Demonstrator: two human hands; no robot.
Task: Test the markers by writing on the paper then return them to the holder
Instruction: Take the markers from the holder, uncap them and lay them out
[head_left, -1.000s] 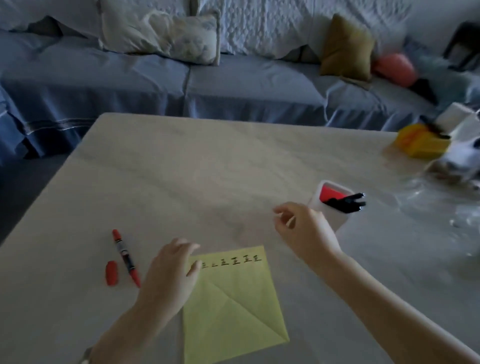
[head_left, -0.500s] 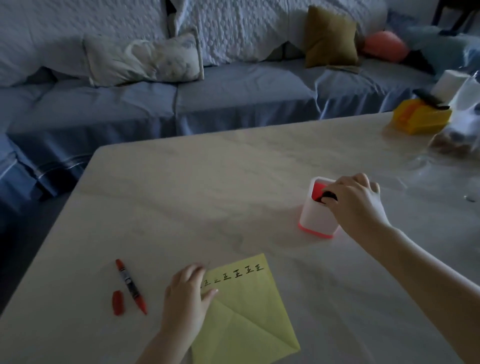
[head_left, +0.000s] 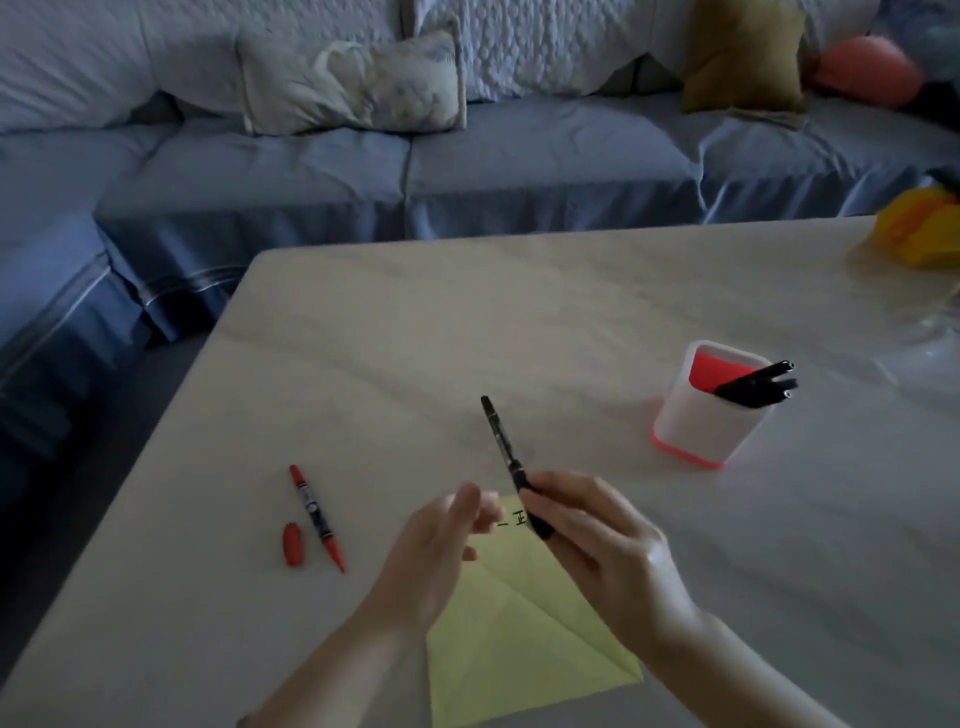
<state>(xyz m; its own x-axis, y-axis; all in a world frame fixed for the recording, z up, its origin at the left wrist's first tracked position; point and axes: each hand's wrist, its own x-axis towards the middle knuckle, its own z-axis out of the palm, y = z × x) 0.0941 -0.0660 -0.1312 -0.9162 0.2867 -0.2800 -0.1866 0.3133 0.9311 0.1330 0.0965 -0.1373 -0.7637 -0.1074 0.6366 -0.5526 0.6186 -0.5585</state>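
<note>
Between the fingers of the right hand (head_left: 602, 551), pinched shut on its lower end, a black marker (head_left: 503, 447) slants up and away over the yellow paper (head_left: 519, 634), while the left hand (head_left: 441, 540) hovers just beside it with fingers loosely apart, holding nothing. It looks light, stiff and smooth, best gripped at the barrel near the cap. Left of the hands lie one red marker (head_left: 316, 517) and one red cap (head_left: 292, 544); right, well apart, one holder (head_left: 706, 421) with about three black markers (head_left: 761, 384)
</note>
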